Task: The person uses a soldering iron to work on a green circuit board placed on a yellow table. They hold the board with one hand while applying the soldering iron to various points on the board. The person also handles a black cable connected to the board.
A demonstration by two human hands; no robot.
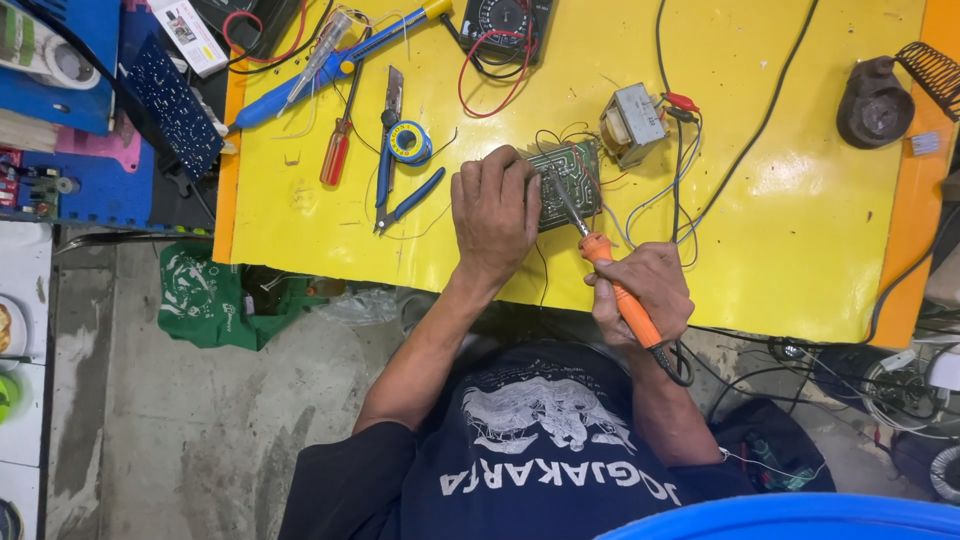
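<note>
My left hand (495, 215) lies knuckles up on a green circuit board (570, 180) and holds it against the yellow table (800, 200). An orange-handled soldering iron (622, 295) is gripped in my right hand (650, 290). Its metal tip points up and left and reaches the board's right part. Thin wires run from the board to a small grey transformer (632, 122) just behind it, which has a red clip on it.
Left of the board lie a blue solder spool (408, 142), blue-handled pliers (400, 195), a red screwdriver (337, 155) and a long blue tool (300, 90). A multimeter (505, 20) sits at the back. A dark coiled stand (880, 100) is far right.
</note>
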